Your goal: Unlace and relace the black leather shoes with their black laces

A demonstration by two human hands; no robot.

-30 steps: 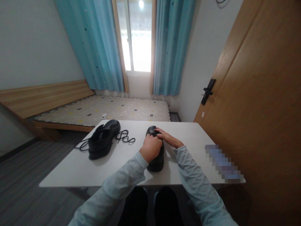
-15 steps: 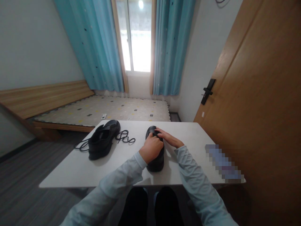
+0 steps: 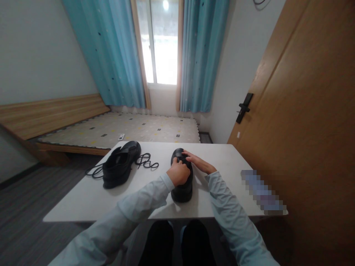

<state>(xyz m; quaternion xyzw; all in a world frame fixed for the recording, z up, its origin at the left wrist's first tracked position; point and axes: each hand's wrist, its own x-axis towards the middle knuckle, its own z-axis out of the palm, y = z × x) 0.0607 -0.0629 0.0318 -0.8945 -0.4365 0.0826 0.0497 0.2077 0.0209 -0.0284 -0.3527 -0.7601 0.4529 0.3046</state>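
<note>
A black shoe (image 3: 181, 194) stands upright on the white table in front of me, its toe pointing away. My left hand (image 3: 179, 173) is over the shoe's opening with its fingers curled in at the lacing area. What those fingers pinch is too small and dark to make out. My right hand (image 3: 200, 162) reaches in from the right, its fingers stretched out and touching the upper near the toe. The second black shoe (image 3: 118, 171) sits to the left, open at the top, with loose black laces (image 3: 148, 161) trailing on both sides.
The white table (image 3: 155, 203) carries both shoes. A blurred-out bluish item (image 3: 262, 192) lies along its right edge. Beyond stands a bed (image 3: 144, 125) with a small white object (image 3: 121, 137) on it. A wooden door (image 3: 302, 122) is close on the right.
My left hand has shifted slightly on the shoe, and its wrist and forearm have turned a little. The right hand and both shoes stay in place. The view has drifted slightly.
</note>
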